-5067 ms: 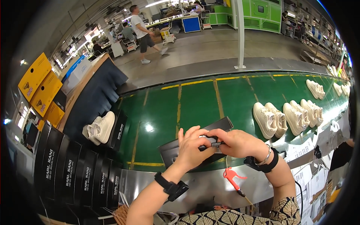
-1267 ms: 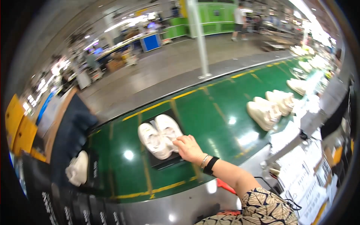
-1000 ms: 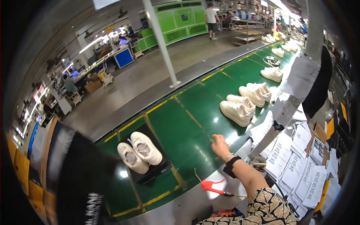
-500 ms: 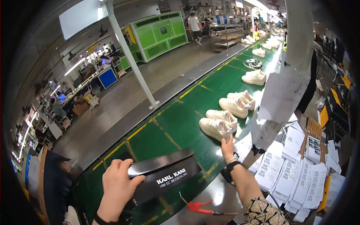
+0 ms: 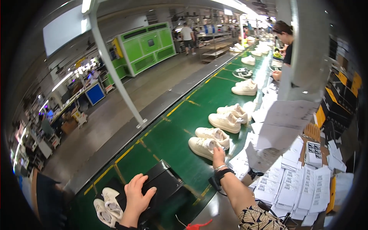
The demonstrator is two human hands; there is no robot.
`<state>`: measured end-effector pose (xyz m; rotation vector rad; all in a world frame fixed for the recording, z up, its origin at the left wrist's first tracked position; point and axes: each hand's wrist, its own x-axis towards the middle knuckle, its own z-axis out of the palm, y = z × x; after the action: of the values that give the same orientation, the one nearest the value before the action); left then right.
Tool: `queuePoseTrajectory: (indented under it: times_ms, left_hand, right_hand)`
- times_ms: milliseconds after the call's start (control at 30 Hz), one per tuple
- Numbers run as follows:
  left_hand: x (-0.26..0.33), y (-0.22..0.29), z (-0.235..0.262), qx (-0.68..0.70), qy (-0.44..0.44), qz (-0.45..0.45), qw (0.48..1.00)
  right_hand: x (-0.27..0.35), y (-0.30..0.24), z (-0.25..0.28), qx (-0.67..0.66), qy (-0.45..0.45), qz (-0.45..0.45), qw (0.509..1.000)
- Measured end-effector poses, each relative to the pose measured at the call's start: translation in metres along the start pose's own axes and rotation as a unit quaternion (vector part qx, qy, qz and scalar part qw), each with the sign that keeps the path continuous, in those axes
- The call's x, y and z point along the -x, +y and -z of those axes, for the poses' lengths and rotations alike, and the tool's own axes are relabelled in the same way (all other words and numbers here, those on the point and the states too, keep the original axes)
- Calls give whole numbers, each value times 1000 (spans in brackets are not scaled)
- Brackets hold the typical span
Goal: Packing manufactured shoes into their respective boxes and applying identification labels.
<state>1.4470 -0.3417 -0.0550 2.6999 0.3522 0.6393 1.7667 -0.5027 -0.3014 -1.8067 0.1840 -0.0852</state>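
On the green conveyor belt (image 5: 176, 134), my left hand (image 5: 138, 197) lies over a black shoebox (image 5: 165, 184), its fingers spread and thumb apart. The box's far side and part of its top show past the hand. My right hand (image 5: 219, 157) reaches to the heel of the nearest cream sneaker (image 5: 201, 146), with thumb and fingers pinched at its collar. The sneaker stands on the belt beside its mate (image 5: 213, 134). Another cream pair (image 5: 108, 207) sits left of my left hand.
More cream sneakers (image 5: 225, 122) and a dark green and white shoe (image 5: 243, 72) line the belt farther up. A metal post (image 5: 308, 57) rises at right, beside stacks of printed papers (image 5: 276, 184). A red air gun (image 5: 198, 226) is at the lower edge. A co-worker (image 5: 284, 42) stands beyond.
The shoebox has turned from showing its printed side to lying flatter. My left hand has loosened from its edge and spread. My right hand stays at the sneaker's heel. The view has shifted right.
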Motion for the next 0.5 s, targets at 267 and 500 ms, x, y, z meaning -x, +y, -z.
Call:
queuePoseTrajectory:
  times_ms: [267,500]
  left_hand:
    - [33,6,2,-20,24,42,999]
    - [35,19,3,163,-36,63,984]
  right_hand:
    - [113,-174,53,-395,-320,-24,861]
    - [169,-217,114,-237,-628,210,711]
